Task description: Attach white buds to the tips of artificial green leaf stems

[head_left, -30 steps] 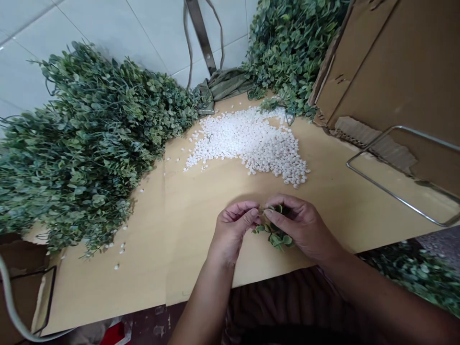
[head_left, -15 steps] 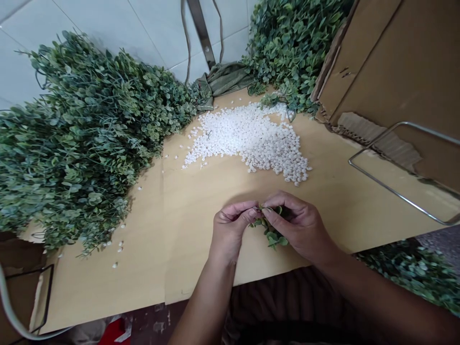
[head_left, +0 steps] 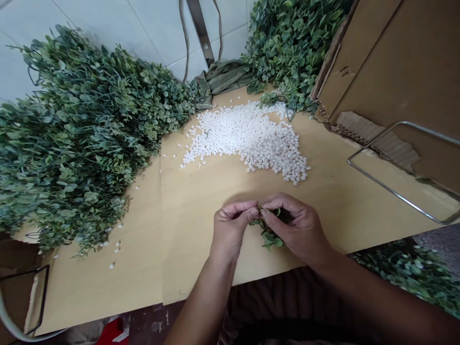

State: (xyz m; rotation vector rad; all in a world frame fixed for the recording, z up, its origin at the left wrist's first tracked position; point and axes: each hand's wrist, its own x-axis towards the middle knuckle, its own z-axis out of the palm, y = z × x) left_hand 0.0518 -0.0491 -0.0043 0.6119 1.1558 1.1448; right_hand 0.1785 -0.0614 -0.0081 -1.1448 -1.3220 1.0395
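Close to the front edge of the table, both hands meet fingertip to fingertip. My right hand (head_left: pixel 300 227) pinches a small green artificial leaf sprig (head_left: pixel 270 239), whose leaves hang below the fingers. Thumb and forefinger of my left hand (head_left: pixel 233 223) are closed at the top of that sprig; what sits between them is hidden. Beyond the hands lies a spread heap of small white plastic pieces (head_left: pixel 247 134).
A large mass of artificial greenery (head_left: pixel 89 134) covers the left side, with another bunch (head_left: pixel 291 52) at the back right. A cardboard box (head_left: pixel 398 81) and a bent metal rod (head_left: pixel 398 195) stand right. Dark green cloth (head_left: pixel 228 79) lies against the tiled wall.
The view has shifted slightly. Both hands stay pinched together at the sprig, with only tiny finger movement.
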